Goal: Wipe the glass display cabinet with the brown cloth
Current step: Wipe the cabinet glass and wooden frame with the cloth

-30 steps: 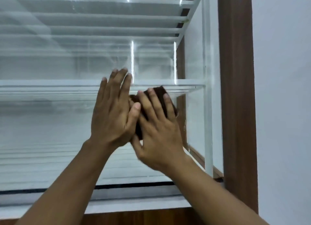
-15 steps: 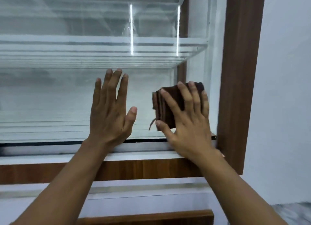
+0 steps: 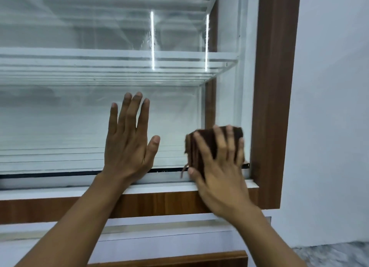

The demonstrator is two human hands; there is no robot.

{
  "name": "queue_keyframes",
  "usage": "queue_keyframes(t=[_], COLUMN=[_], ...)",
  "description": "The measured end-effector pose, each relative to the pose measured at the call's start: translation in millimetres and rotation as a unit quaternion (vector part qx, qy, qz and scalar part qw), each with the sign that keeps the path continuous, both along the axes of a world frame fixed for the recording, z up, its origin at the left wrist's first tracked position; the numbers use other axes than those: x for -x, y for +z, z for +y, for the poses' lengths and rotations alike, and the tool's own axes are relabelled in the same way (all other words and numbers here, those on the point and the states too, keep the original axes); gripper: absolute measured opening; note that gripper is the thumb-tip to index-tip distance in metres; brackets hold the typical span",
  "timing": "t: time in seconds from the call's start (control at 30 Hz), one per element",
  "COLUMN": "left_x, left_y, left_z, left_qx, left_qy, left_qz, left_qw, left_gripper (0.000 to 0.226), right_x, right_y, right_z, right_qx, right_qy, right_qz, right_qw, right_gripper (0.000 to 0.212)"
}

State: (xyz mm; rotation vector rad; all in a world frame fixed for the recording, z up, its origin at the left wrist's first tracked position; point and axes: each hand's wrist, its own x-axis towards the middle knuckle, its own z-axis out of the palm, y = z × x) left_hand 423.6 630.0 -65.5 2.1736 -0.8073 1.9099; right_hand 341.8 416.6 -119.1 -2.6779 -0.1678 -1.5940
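With our left hand (image 3: pixel 127 147) flat and open on the glass display cabinet (image 3: pixel 60 117), we should push the brown cloth (image 3: pixel 206 136), pressed under our right hand's (image 3: pixel 219 167) straight fingers, slowly into its bottom right corner.

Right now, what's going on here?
A person is wiping the front pane of the glass display cabinet. The right hand presses a folded brown cloth flat against the glass with spread fingers, at the pane's lower right corner beside the wooden frame. The left hand lies open and flat on the glass to the left, apart from the cloth, its heel at the white bottom rail.
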Motion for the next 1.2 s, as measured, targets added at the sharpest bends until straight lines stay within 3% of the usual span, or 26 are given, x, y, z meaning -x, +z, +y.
queue_keyframes(t=[0.07, 0.2, 0.3, 0.5, 0.67, 0.8, 1.0, 1.2], left_x=[-0.5, -0.8, -0.1, 0.9, 1.6, 0.7, -0.9, 0.3], left_y=[-0.7, -0.4, -0.6, -0.1, -0.8, -2.9, -3.7, -3.3], left_z=[1.5, 1.9, 0.9, 2.6, 8.5, 8.1, 7.0, 5.6], left_qx=[-0.002, -0.004, -0.004, -0.009, 0.015, 0.017, 0.008, -0.001], left_qy=[-0.007, -0.002, 0.002, -0.007, -0.101, -0.092, -0.058, -0.044], left_qz=[-0.003, 0.0, 0.003, 0.004, 0.001, -0.006, 0.002, 0.002], left_qw=[1.0, 1.0, 1.0, 1.0, 0.995, 0.996, 0.998, 0.999], left_gripper=[0.07, 0.07, 0.071, 0.07, 0.067, 0.065, 0.064, 0.065], right_x=[2.2, 8.6, 5.1, -11.1, -20.1, -11.1, 5.9, 0.8], right_y=[-13.1, -22.6, -22.1, -9.7, -12.5, -17.6, -10.3, 4.3], right_z=[8.0, -4.4, 0.1, 55.3, 95.9, 65.3, 1.6, -11.7], right_qx=[0.044, -0.054, -0.063, 0.02, 0.024, -0.015, -0.066, -0.071], right_qy=[-0.01, -0.046, -0.063, 0.02, 0.05, 0.015, -0.008, -0.013], right_qz=[-0.001, -0.023, -0.016, 0.006, 0.016, -0.006, 0.033, 0.005], right_qw=[0.999, 0.997, 0.996, 1.0, 0.998, 1.0, 0.997, 0.997], right_gripper=[0.07, 0.066, 0.068, 0.074, 0.086, 0.078, 0.081, 0.077])
